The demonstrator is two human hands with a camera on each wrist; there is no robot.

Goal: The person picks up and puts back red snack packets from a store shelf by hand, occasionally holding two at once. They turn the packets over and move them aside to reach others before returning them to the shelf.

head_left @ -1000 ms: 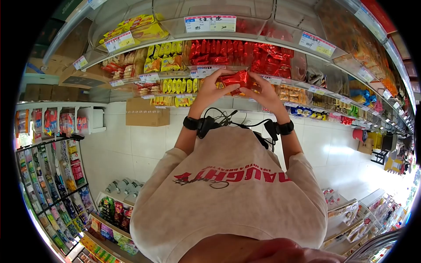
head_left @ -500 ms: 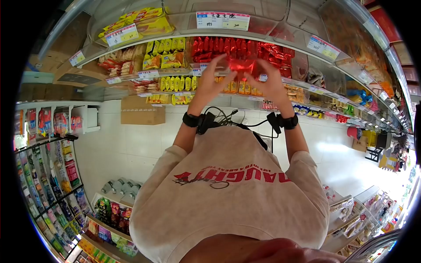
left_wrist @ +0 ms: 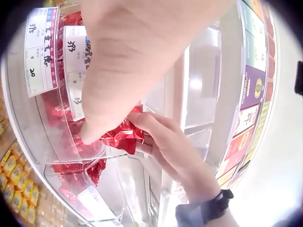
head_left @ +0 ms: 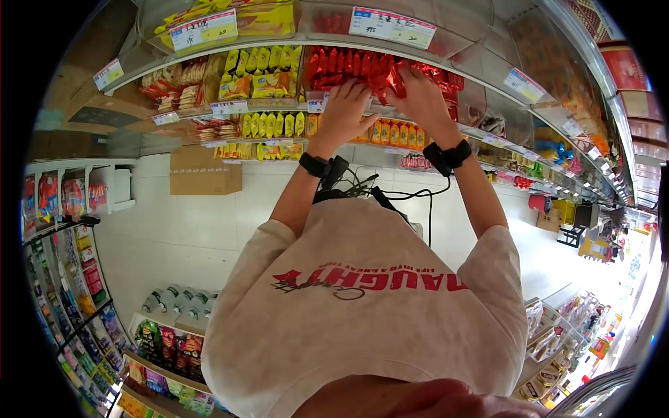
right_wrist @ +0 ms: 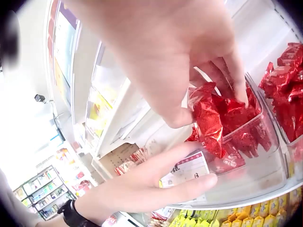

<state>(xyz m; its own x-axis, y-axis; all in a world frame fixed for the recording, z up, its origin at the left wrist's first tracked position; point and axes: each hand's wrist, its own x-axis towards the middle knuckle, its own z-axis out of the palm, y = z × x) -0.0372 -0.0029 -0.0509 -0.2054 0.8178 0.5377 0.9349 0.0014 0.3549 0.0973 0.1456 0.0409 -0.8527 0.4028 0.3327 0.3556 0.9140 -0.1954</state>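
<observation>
A shiny red foil-wrapped snack packet [right_wrist: 208, 123] is pinched between the thumb and fingers of my right hand [head_left: 424, 97]. It is at the front of a clear plastic bin [right_wrist: 258, 187], over other red packets [head_left: 341, 63] of the same look. My left hand [head_left: 343, 115] reaches to the bin's front wall with fingers extended. In the right wrist view, the left thumb and fingers spread around a white price label [right_wrist: 187, 172]. The same packet [left_wrist: 124, 137] shows between both hands in the left wrist view.
Yellow snack packets [head_left: 272, 82] fill the bin to the left, and orange ones [head_left: 397, 132] sit one shelf lower. An upper shelf edge with price labels [head_left: 392, 26] runs above the hands. A cardboard box [head_left: 205, 171] stands on the floor. Cables [head_left: 411, 195] hang between the wrists.
Both hands moved forward from in front of the shelf to the red-packet bin. The left hand came away from the packet, which the right hand still pinches. The view shifted slightly.
</observation>
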